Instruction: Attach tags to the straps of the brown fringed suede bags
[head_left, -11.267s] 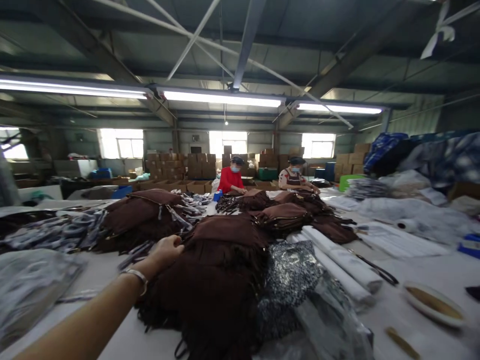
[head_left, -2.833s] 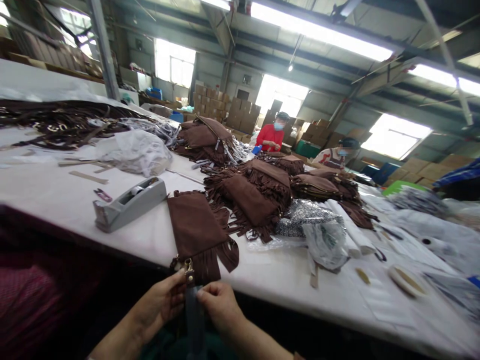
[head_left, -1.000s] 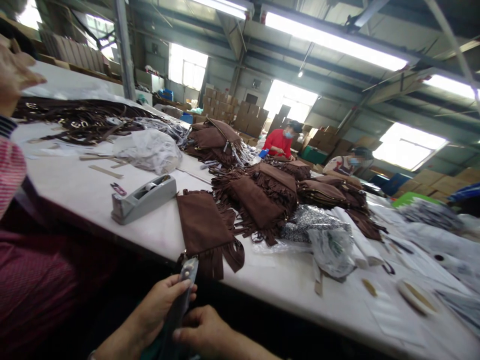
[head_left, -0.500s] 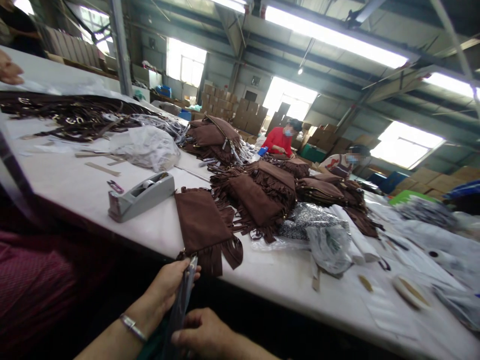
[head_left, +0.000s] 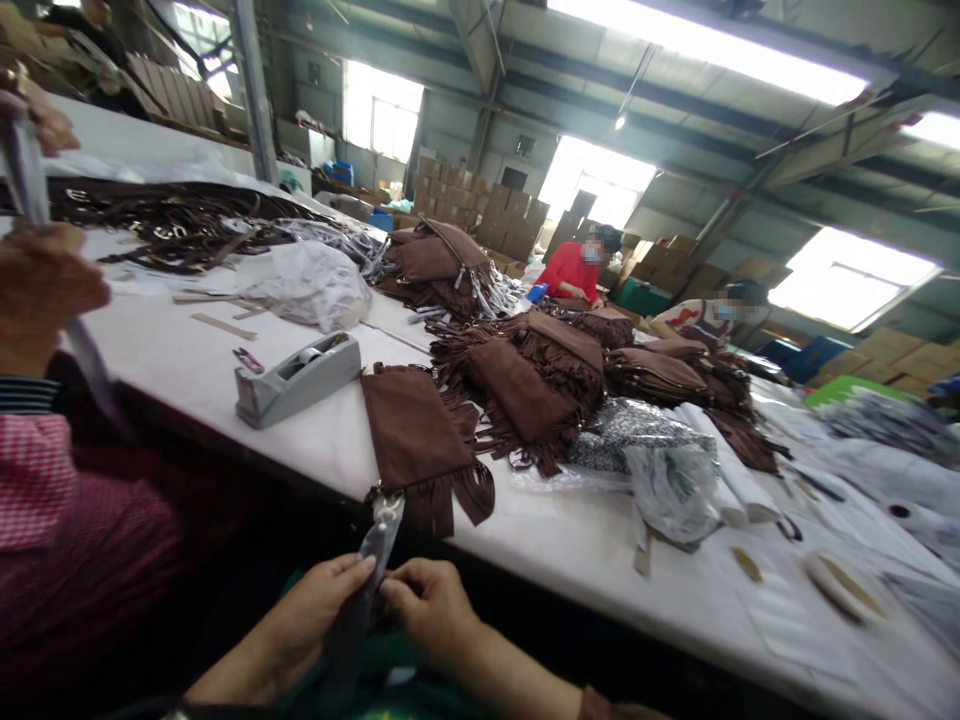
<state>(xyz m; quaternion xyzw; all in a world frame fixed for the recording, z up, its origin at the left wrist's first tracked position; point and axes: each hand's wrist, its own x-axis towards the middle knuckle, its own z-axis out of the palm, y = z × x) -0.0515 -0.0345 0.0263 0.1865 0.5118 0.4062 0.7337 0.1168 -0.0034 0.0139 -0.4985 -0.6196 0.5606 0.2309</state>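
A brown fringed bag lies flat by the table's near edge, its fringe spread to the right. From its lower left corner, where a metal ring shows, a strap in clear plastic wrap hangs over the edge toward me. My left hand is closed on this wrapped strap, thumb on top, a little below the ring. Beside it, my right hand pinches the strap's right side; its fingertips are partly hidden. The strap's lower part is dark and blurred.
A grey tape dispenser stands left of the bag. Fringed bags are piled behind it, near plastic-wrapped material. Dark straps lie far left. A co-worker's hands hold a wrapped strip at the left; two other people work across the table.
My left hand has slid down the strap, away from the bag's corner, uncovering the ring. My right hand has come up beside it. The co-worker's hands have come further into view at left.
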